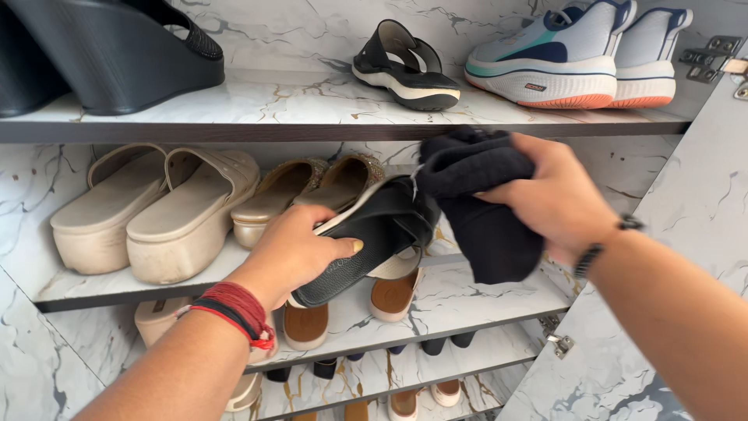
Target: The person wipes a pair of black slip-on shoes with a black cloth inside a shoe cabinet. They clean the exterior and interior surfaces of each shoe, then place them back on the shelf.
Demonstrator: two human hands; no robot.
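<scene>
The black slip-on sandal with a cream sole, at the centre of the view, looks like smooth, faintly shiny leather or imitation leather. Touching it at 3 o'clock, the black bunched cloth is soft, matt and slightly fuzzy. The white marble-patterned shelf boards with grey and gold veins look glossy and smooth, with dark matt edges. At 9 o'clock, the cream moulded clogs seem matt rubber or plastic. At 1 o'clock, the white and blue mesh-fabric trainers have smooth foam soles. At 2 o'clock, a small hinge is bright metal.
</scene>
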